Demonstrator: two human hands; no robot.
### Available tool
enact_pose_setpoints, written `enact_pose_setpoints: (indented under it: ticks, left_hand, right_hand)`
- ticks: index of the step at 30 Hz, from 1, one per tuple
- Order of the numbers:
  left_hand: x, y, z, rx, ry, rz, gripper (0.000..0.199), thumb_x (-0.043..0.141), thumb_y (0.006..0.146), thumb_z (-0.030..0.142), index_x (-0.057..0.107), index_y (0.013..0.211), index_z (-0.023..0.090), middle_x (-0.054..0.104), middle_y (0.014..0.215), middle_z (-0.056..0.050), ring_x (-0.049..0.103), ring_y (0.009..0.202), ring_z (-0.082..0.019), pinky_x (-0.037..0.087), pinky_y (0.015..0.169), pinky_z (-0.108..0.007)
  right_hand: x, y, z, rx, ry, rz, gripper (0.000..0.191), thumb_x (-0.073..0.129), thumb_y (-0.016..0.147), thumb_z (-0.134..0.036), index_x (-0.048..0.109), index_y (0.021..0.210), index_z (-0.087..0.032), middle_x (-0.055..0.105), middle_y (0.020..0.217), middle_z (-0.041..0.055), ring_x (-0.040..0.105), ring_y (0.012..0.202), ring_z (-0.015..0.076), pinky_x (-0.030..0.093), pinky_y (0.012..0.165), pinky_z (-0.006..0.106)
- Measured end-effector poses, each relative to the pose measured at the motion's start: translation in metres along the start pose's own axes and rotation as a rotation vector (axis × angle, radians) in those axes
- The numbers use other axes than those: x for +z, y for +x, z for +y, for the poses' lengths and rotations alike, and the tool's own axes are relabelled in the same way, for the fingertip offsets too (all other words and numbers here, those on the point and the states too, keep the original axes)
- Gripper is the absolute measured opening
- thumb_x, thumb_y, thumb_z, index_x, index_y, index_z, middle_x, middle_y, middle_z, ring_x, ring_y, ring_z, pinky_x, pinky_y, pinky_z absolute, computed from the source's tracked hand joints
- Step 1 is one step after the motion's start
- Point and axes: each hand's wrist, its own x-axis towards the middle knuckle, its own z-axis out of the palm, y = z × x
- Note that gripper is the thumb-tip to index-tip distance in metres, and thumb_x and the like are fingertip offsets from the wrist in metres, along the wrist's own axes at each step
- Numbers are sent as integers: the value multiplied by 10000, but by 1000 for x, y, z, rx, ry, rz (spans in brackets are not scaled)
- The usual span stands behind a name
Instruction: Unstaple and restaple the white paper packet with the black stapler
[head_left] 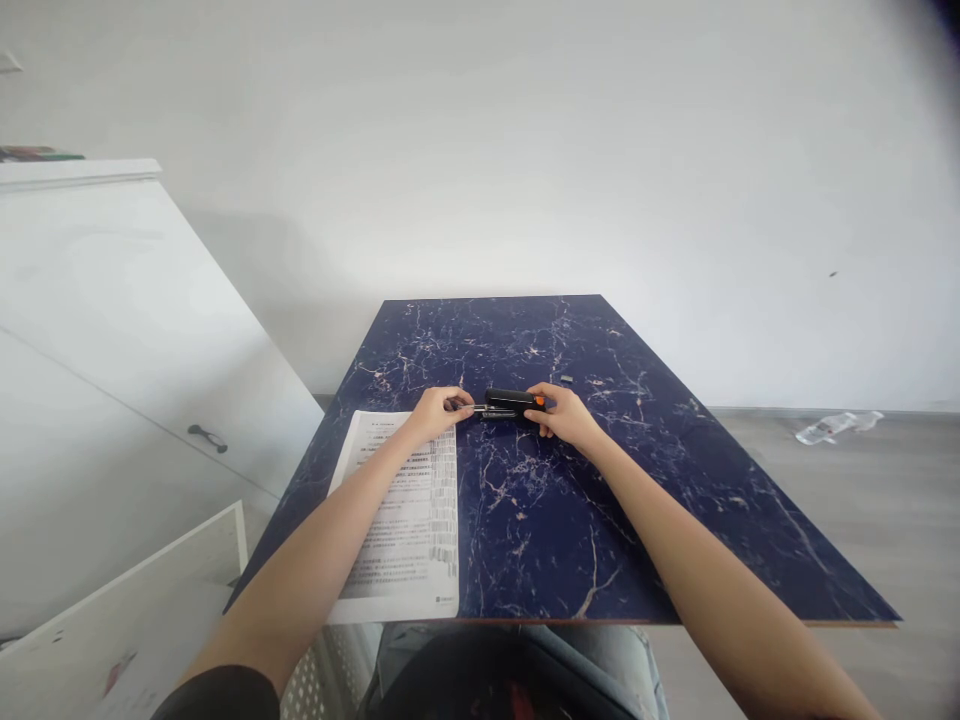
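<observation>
Table: one (pixel 525 560), dark blue and marbled.
Printed pages: one set (pixel 397 530), flat at the table's near left, partly under the left forearm.
Hands: two; right hand (pixel 564 412) closed around the stapler's orange-marked end, left hand (pixel 435 412) with finger and thumb pinched narrow on the metal rod.
Stapler: apparently one (pixel 504 399), black, held above mid-table; the step seems to be working its insides, the next move calling for a steady right grip.
Metal rod: one (pixel 491 410), stretching towards the left fingers.
Grey piece: one (pixel 567 379), beyond the right hand.
</observation>
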Motion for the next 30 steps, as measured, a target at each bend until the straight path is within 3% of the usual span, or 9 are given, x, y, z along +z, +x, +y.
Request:
enact_pose_setpoints:
  ticks: [5, 12, 20, 27, 30]
  left_hand:
    - [-1, -1, 2, 4, 19, 3, 247, 717, 831, 427, 784, 948, 220, 764, 959, -67, 682, 856, -222, 535, 829, -355]
    - [1, 1, 0, 64, -219, 175, 349, 660, 886, 476, 720, 1063, 182, 766, 926, -75, 711, 859, -209, 541, 799, -326]
    - [5, 4, -10, -57, -349, 132, 439, 785, 774, 496, 782, 1091, 192, 781, 978, -101, 717, 871, -231, 558, 814, -353]
    - [3, 1, -2, 0, -187, 207, 422, 722, 835, 516, 779, 1110, 201, 770, 942, -81, 685, 783, -209, 538, 745, -337]
    - [3, 0, 2, 15, -27, 173, 321, 711, 856, 479, 795, 1048, 235, 770, 982, -70, 668, 800, -212, 524, 755, -341]
  right_hand:
    - [0, 1, 1, -4, 0, -2, 361, 763, 778, -289, 639, 1101, -186, 581, 545, -49, 622, 458, 141, 535, 440, 226]
    - [1, -3, -7, 6, 5, 7, 317, 746, 781, -247, 636, 1072, -184, 585, 554, -41, 617, 449, 140, 524, 430, 222]
    - [0, 0, -2, 3, -3, 2, 351, 759, 775, -280, 637, 1088, -180, 583, 540, -43, 618, 454, 147, 529, 440, 239]
    - [0, 0, -1, -6, -12, -9, 330, 727, 790, -272, 632, 1094, -183, 591, 552, -37, 627, 465, 155, 535, 449, 248]
    - [0, 0, 0, -9, -11, -9, 334, 720, 792, -274, 629, 1102, -189, 591, 562, -40, 622, 461, 152, 533, 448, 249]
